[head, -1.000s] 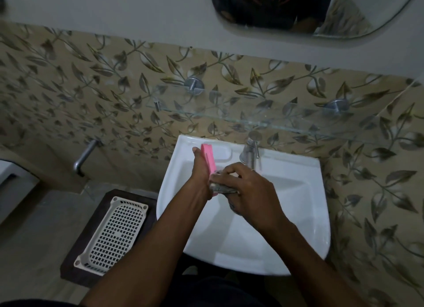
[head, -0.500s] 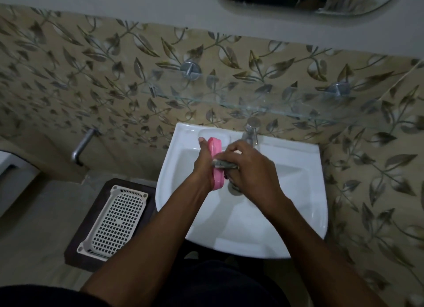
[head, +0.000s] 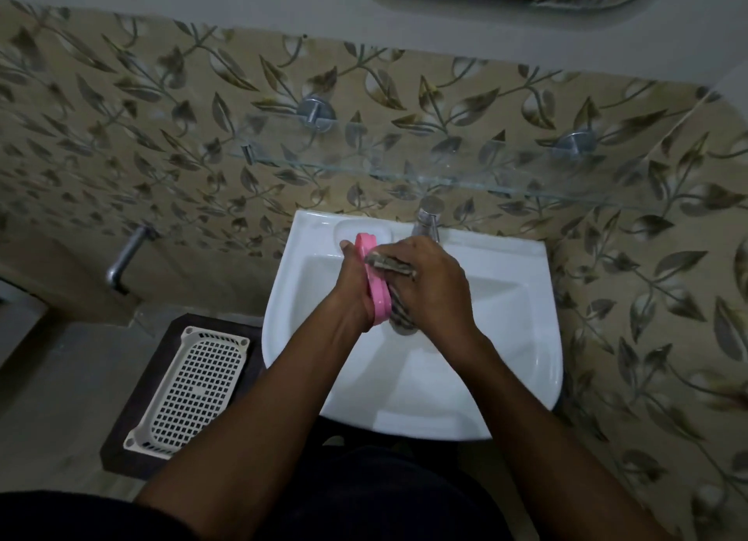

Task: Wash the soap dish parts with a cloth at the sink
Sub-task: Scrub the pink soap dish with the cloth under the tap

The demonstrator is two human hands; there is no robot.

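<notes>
1. sink [head: 506,338]: white wall basin. The tap [head: 427,216] stands at its 12 o'clock, and a moulded soap recess [head: 360,231] sits in the rim at 11 o'clock.
2. pink soap dish part [head: 374,285]: held on edge over the bowl, toward 11 o'clock, its long side running 12 to 6.
3. left grip [head: 352,293]: clasped round the pink part from its 9 o'clock side, one fingertip showing past the top end.
4. cloth [head: 390,263]: dark, striped and bunched. It is pressed to the part's 3 o'clock face, with a tail hanging toward 6.
5. right grip [head: 435,285]: fingers curled over the cloth, holding it against the part.
6. white perforated basket [head: 190,386]: lies flat on a dark worktop [head: 117,459] at 8 o'clock of the sink, well apart from the hands.
7. glass shelf [head: 445,172]: on two metal pegs against leaf-patterned tiles, at 12 o'clock above the tap.
8. metal wall spout [head: 125,261]: at 9 o'clock of the sink.
</notes>
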